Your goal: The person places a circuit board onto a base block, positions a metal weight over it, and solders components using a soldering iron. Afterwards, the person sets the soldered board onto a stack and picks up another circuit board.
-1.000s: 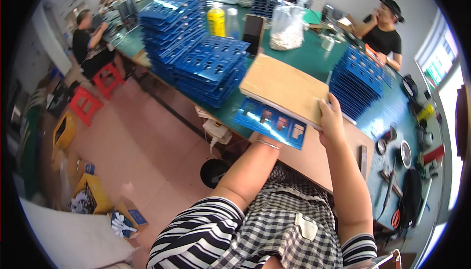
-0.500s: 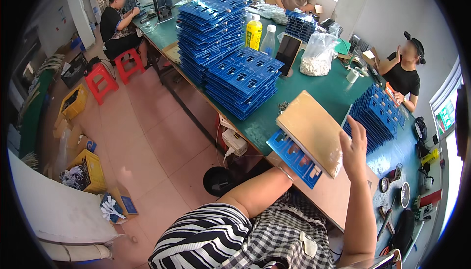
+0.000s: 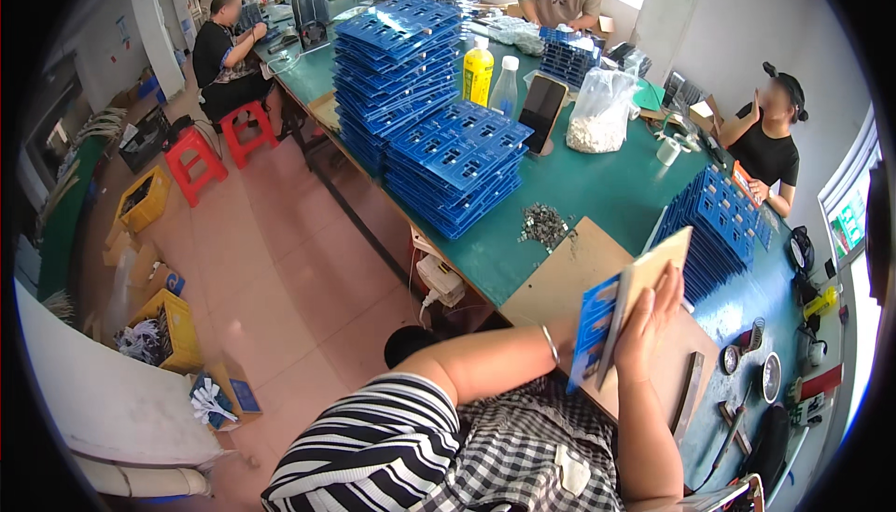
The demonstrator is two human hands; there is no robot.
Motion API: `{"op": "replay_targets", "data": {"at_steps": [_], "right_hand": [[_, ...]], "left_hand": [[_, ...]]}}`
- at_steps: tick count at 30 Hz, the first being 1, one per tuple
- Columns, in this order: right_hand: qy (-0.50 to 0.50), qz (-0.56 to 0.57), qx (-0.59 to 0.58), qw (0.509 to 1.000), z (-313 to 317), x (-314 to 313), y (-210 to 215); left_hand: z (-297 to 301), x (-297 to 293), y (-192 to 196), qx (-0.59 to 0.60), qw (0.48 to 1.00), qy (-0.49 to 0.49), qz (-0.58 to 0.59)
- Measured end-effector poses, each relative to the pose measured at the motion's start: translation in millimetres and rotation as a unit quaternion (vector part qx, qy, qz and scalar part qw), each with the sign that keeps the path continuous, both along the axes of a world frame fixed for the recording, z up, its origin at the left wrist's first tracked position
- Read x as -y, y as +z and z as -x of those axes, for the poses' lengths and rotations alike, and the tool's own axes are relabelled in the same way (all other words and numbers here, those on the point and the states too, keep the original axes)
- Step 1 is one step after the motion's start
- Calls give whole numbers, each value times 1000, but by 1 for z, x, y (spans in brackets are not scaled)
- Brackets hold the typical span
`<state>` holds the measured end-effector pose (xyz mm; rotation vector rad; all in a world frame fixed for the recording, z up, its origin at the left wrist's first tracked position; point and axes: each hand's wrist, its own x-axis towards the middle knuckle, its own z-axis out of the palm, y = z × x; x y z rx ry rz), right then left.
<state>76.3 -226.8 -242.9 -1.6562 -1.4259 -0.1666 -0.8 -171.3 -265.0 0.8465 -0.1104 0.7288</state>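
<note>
"Report on the workpiece?"
"Blue panel (image 3: 595, 311) and tan board (image 3: 656, 255) raised face to face, above the brown mat (image 3: 560, 279) at the counter's (image 3: 607, 185) near edge."

"Handling advice?"
"Keep even pressure across both faces; align the edges, in my judgement, before tilting further, lest the panel slip."

"Orientation?"
"Steeply tilted, seen nearly edge-on. Long axis rises from the counter's near edge, upper end leaning toward its right edge."

"Hands?"
"Right hand (image 3: 646, 322) pressed flat-fingered against the board. Left hand hidden behind the panel; grip cannot be determined."
</note>
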Motion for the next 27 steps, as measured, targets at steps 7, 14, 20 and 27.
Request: {"op": "replay_targets", "data": {"at_steps": [7, 14, 20, 27], "right_hand": [[95, -412, -409, 809, 13, -15, -43], [111, -253, -574, 771, -12, 14, -112], [53, -85, -580, 809, -46, 155, -132], [129, 80, -603, 783, -24, 219, -46]], "left_hand": [[-16, -14, 43, -167, 916, 0, -366], [-28, 6, 26, -191, 794, 88, -571], [-25, 39, 29, -312, 735, 16, -602], [-20, 62, 18, -315, 630, -21, -709]]}}
